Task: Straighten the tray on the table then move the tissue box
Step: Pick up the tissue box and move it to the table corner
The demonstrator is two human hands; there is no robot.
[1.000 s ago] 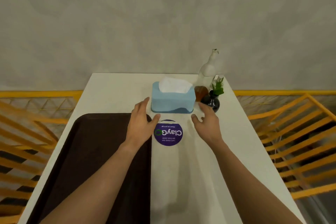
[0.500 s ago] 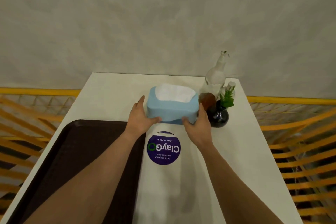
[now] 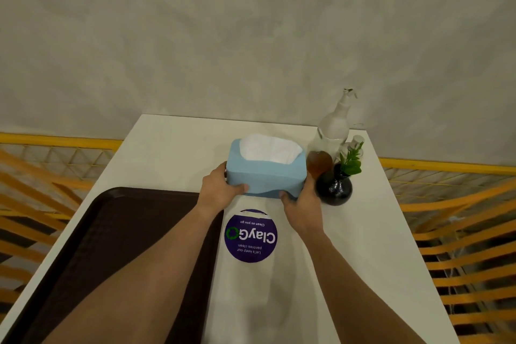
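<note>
Nearest: dark brown tray [image 3: 111, 254] lies on the left half of the white desk [image 3: 363, 260], long edges roughly parallel to the desk edge; it looks already squared. Beside it, a round purple sticker [image 3: 250, 236] on the desk surface.

Mid: both hands grip the blue tissue box [image 3: 265, 173]. Left hand [image 3: 220, 190] wraps the left end, thumb across the front face; right hand [image 3: 301, 201] clamps the right end, thumb low on the front. Cannot tell if the box is lifted or on the desk.

Handling, as judgement: light, soft-walled, likely to dent if squeezed. End-to-end hold low on the sides suits it; keep clear of the white tissue [image 3: 269, 149] on top.

Far: just right of the box, a black vase [image 3: 333, 190] with a green sprig, an amber bottle [image 3: 318, 162] and a clear bottle [image 3: 333, 126]. Close quarters; tipping risk on that side.
</note>
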